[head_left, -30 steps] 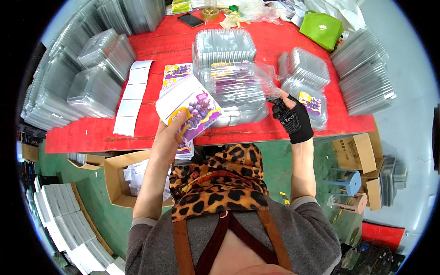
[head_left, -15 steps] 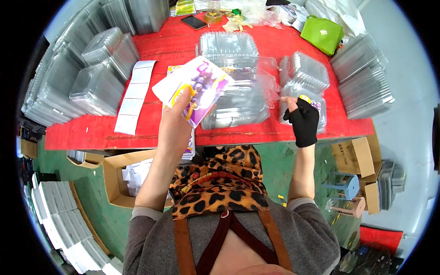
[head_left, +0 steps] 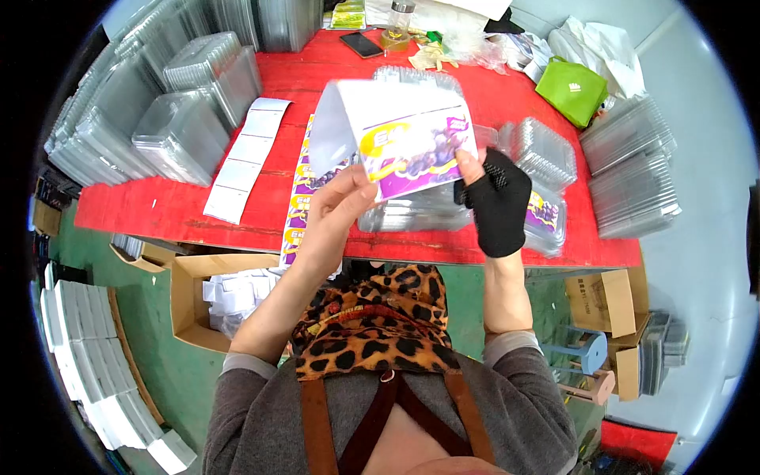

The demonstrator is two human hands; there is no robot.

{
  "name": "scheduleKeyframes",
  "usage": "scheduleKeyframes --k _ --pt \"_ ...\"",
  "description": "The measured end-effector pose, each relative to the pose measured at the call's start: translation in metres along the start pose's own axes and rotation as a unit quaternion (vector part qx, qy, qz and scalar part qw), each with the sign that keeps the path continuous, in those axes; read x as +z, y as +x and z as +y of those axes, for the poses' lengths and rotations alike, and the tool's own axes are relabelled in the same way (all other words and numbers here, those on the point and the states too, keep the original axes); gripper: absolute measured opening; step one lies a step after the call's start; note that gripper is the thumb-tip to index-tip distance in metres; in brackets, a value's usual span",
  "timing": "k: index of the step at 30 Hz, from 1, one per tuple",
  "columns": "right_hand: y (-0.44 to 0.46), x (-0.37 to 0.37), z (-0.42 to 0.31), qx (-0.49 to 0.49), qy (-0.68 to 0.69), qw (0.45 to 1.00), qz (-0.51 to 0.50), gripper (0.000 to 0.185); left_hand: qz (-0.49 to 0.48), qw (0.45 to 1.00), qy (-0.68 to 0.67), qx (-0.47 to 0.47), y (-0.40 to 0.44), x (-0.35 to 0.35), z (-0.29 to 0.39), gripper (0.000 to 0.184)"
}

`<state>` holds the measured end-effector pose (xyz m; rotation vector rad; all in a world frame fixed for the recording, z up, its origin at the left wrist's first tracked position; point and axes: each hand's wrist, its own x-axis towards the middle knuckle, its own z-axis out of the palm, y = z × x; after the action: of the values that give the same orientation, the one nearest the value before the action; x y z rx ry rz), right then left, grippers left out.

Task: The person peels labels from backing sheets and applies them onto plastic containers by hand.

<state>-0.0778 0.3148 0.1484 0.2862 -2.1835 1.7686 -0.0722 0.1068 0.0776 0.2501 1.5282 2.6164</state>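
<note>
Both hands had hold of the same thing, as far as I could see from my spot in the room. Bare left hand pinched the lower left edge of a glossy label sheet with white backing and a yellow-and-purple grape print, thumb on the near side. Right hand, in a black fingerless glove, had its bare thumb on the sheet's lower right edge; some fingers were hidden behind, but it looked like a pinch.

Sheet was held up over the middle stack of clear plastic boxes, hiding a good part of it. Its left portion curled over, plain white.

Left of the middle stack, a long strip of printed grape labels ran along the red table to its front edge. Farther left lay a strip of blank white panels, then clear plastic trays in tall nested groups. Right of the middle stack, near the gloved hand, sat a clear plastic box with a grape label; a ribbed clear plastic stack stood just behind. Well behind the middle stack: black phone to the left, bright green bag to the right.
</note>
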Motion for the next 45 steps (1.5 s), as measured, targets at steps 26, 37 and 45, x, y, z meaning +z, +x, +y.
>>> scheduleKeyframes --k 26,37,45 --pt "-0.001 0.019 0.007 -0.406 -0.381 0.82 -0.132 0.021 -0.01 0.979 0.145 0.139 0.001 0.009 -0.013 0.008" --pt "0.012 0.02 0.0 -0.357 -0.329 0.868 -0.102 0.02 0.0 0.95 0.252 0.186 0.006 0.007 -0.016 0.005" --pt "0.019 0.021 -0.001 -0.131 -0.035 0.987 -0.084 0.013 -0.022 0.947 0.225 0.228 0.003 0.005 -0.021 0.033"
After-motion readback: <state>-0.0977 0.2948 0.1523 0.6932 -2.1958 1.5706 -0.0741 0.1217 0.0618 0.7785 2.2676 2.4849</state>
